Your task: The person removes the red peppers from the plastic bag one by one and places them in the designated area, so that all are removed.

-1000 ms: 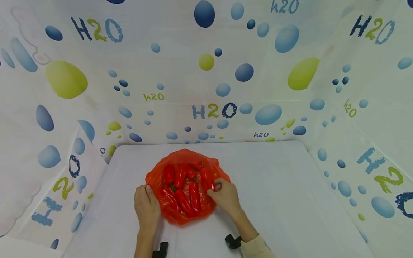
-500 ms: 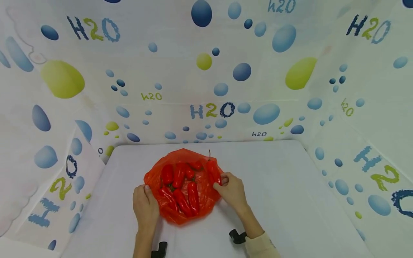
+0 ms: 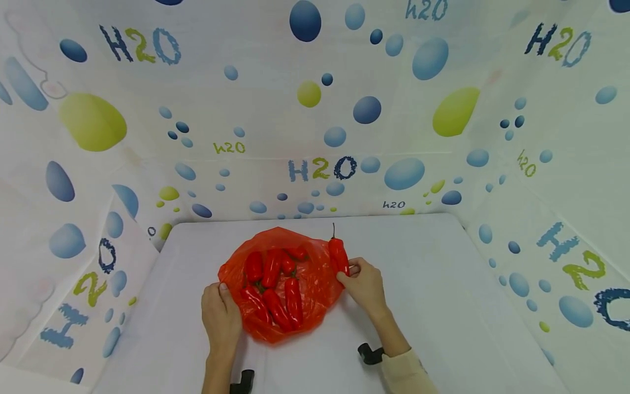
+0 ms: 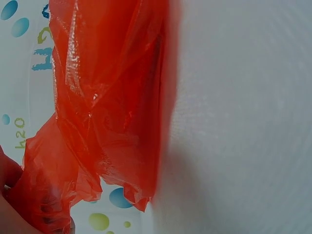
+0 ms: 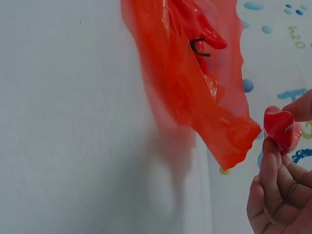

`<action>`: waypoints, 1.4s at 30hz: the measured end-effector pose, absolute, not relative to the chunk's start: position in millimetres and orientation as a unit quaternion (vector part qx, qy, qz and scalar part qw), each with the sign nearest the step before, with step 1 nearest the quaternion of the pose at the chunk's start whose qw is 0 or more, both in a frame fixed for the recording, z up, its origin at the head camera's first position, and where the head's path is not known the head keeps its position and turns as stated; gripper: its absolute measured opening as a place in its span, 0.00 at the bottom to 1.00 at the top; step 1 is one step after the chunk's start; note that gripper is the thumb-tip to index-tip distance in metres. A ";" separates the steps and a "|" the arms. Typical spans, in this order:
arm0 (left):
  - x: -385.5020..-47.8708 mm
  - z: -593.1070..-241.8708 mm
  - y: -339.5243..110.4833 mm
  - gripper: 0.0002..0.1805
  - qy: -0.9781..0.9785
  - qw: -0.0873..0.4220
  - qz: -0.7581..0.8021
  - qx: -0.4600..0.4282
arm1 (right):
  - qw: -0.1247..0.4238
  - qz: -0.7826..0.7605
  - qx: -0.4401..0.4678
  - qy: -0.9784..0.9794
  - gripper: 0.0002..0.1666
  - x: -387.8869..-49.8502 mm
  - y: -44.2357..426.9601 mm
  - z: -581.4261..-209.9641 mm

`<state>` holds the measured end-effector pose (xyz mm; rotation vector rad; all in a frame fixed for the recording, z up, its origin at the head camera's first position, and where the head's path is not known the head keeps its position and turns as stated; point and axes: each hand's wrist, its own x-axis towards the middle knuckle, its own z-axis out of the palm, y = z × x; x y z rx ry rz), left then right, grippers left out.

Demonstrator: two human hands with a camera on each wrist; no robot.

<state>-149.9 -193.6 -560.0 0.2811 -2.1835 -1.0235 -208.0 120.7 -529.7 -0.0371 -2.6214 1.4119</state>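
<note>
A thin red plastic bag point(image 3: 315, 306) lies spread open on the white table, with several shiny red peppers point(image 3: 278, 310) inside it. My left hand point(image 3: 221, 314) pinches the bag's left rim; in the left wrist view the crumpled film of the bag point(image 4: 107, 97) bunches at the fingers. Between thumb and fingers, my right hand point(image 3: 365, 284) holds one red pepper point(image 3: 338, 255) by its lower end, stem pointing up, at the bag's right rim. The right wrist view shows the rounded tip of that pepper point(image 5: 282, 129) in the fingers, apart from the bag's edge.
The white table point(image 3: 443, 306) extends right of the bag to a patterned cloth wall point(image 3: 275, 109) at the back and sides. Black wrist-worn pieces point(image 3: 370, 354) show below each hand. A light sleeve point(image 3: 406, 372) covers the right forearm.
My right hand has lifted one pepper out from among the others and carried it right to the bag's rim. The left hand keeps its hold on the bag.
</note>
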 end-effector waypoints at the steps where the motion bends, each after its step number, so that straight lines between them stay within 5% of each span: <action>1: -150.0 -560.3 -193.6 0.14 -0.843 0.350 -0.395 0.108 | 0.082 0.473 -0.015 -0.877 0.16 -208.8 122.3 -530.2; 42: -150.9 -559.0 -188.4 0.13 -0.839 0.366 -0.391 0.098 | 0.042 0.448 -0.082 -0.889 0.21 -254.0 169.7 -575.6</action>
